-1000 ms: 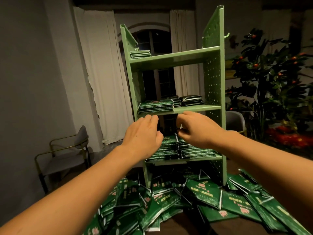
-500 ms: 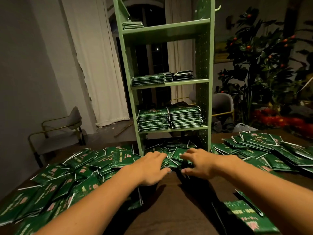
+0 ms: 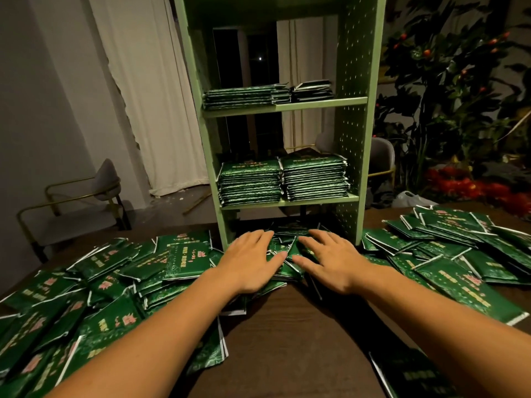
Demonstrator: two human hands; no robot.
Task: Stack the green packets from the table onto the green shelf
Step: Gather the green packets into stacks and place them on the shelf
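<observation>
Head view: the green shelf [image 3: 352,110] stands on the tabletop [image 3: 281,334], its lower tier carrying two full stacks [image 3: 283,179] and the tier above it thinner ones. Loose green packets [image 3: 94,297] lie scattered left, right and in front of the shelf. Both hands, at the lower tier a second ago, are now down at the shelf's foot. The left hand [image 3: 253,261] and right hand [image 3: 330,261] lie flat, fingers straight, on the packets there, gripping nothing. Judgement: one placement is finished; the next batch is being gathered.
</observation>
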